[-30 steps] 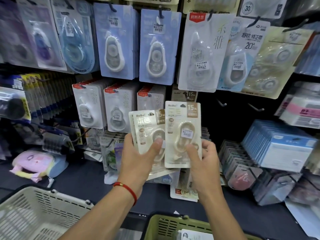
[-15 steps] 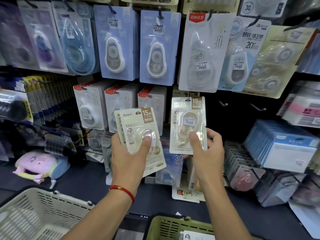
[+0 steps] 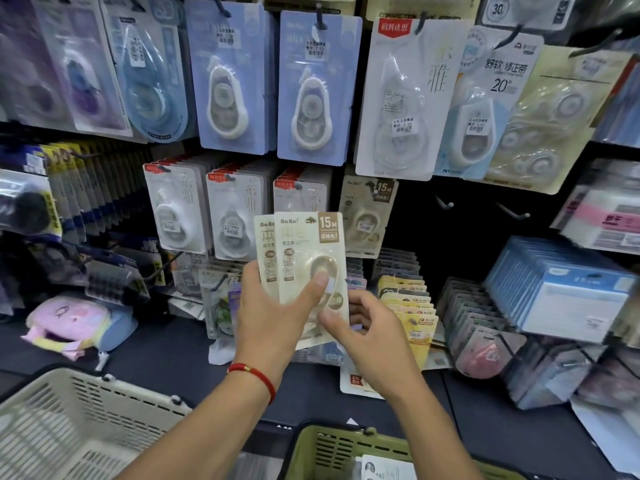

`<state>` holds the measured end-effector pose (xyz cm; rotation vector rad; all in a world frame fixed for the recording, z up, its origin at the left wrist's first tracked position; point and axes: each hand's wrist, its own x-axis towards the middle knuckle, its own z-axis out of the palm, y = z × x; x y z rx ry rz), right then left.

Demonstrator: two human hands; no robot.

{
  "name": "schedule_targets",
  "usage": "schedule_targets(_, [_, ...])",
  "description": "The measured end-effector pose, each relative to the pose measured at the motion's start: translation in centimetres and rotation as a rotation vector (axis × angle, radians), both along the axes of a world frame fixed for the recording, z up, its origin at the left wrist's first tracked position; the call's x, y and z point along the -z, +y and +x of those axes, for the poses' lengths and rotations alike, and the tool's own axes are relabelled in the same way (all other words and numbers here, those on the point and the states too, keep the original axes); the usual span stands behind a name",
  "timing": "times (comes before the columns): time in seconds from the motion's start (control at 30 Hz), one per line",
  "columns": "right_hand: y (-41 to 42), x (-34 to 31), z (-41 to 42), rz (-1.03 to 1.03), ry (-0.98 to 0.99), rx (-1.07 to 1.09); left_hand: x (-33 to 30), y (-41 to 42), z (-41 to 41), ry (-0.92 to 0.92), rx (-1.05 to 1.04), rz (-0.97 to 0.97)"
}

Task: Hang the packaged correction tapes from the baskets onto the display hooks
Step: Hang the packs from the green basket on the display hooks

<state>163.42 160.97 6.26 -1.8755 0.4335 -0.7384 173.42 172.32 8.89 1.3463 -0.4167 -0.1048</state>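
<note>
Beige card packs of correction tape [image 3: 304,258], a small fanned stack printed "15M", are gripped in the person's left hand [image 3: 277,313], whose thumb presses the clear blister on the front pack while the fingers curl round behind. A red string bracelet [image 3: 254,375] circles that wrist. Just right of the stack, the right hand [image 3: 367,327] touches its lower right edge, the thumb on the front and the loosely curled fingers behind it; whether it actually pinches a pack I cannot tell. Up and to the right of the stack, one matching beige pack [image 3: 367,216] already hangs on a display hook, and farther right of that two bare hooks [image 3: 445,203] stick out of the dark panel. Above the stack hang bigger blue packs [image 3: 311,91], and to its upper left, white packs with red tabs [image 3: 176,209]. Below the stack, past the dark shelf [image 3: 166,362], sit a cream basket [image 3: 79,424] to the lower left and a green basket [image 3: 332,448] almost straight below.
</note>
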Motion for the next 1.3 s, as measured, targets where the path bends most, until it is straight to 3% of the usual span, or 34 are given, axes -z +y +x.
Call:
schedule_targets(0.23, [-1.5,-0.8,-0.3,0.224,-0.28,0.172,0.6,0.0,1.0,0.059,-0.014,0.0])
schedule_targets(1.03, [-1.7,-2.3,-0.4,0.207,-0.319,0.201,-0.2,0.4,0.4,0.034,-0.115,0.001])
schedule_targets(1.13, [-2.5,-1.6,-0.1,0.252,-0.245,0.207,-0.3,0.4,0.3,0.03,-0.112,0.001])
schedule_targets(1.3, [-3.3,0.5,-0.7,0.239,0.128,0.226,-0.1,0.3,0.3,0.018,-0.085,-0.003])
